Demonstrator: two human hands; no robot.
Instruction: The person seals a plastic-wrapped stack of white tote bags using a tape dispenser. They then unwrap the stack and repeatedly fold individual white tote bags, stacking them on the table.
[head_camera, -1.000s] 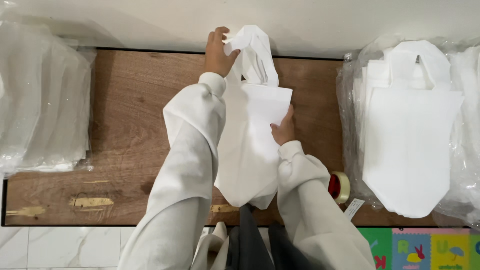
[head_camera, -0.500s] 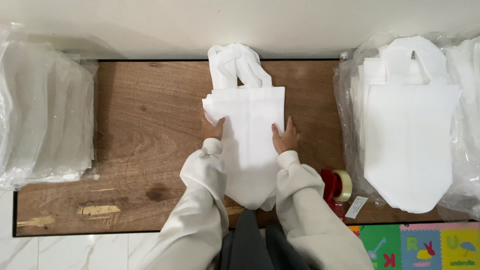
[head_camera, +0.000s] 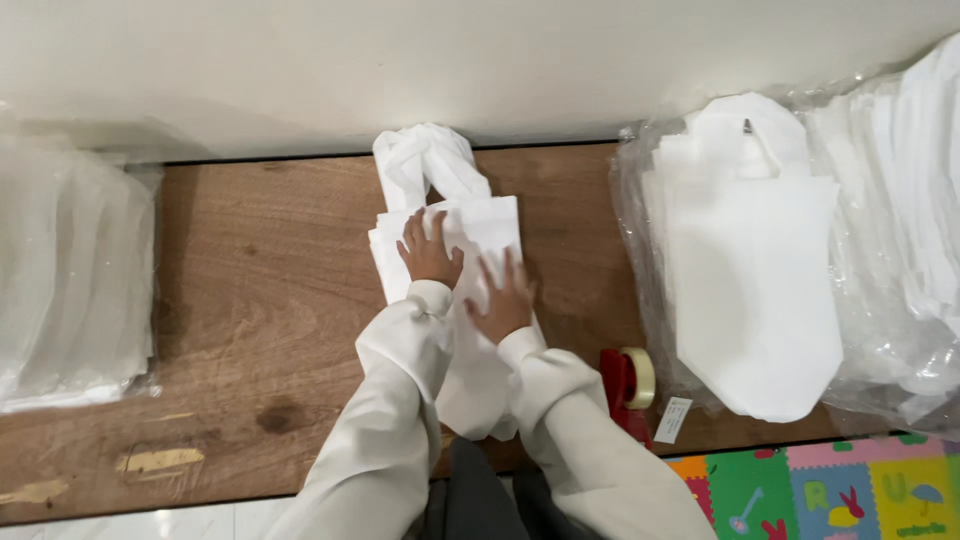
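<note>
Both my hands are flat on a white fabric tote bag (head_camera: 470, 300) in the middle of the wooden desk (head_camera: 260, 300). My left hand (head_camera: 430, 252) presses near the bag's top left edge and my right hand (head_camera: 503, 296) sits just beside it, a bit lower. Neither grip is closed on anything: fingers spread wide, palms down, just pressing the cloth. The bag's handles (head_camera: 425, 165) are bunched up at the far end, touching the wall.

Tip for this kind of smoothing, as I see it: keep the palms flat and push outward from the middle so the layers don't creep sideways (this thin fabric looks like it slides on itself easily). I'd get those crumpled handles lying flat too, or they'll likely leave a lump.

Off to the right there's a stack of white bags in clear plastic (head_camera: 750, 260), and another wrapped stack (head_camera: 70, 280) on the left. A red tape dispenser (head_camera: 628, 385) sits near my right sleeve, close enough that I'd watch my elbow.
</note>
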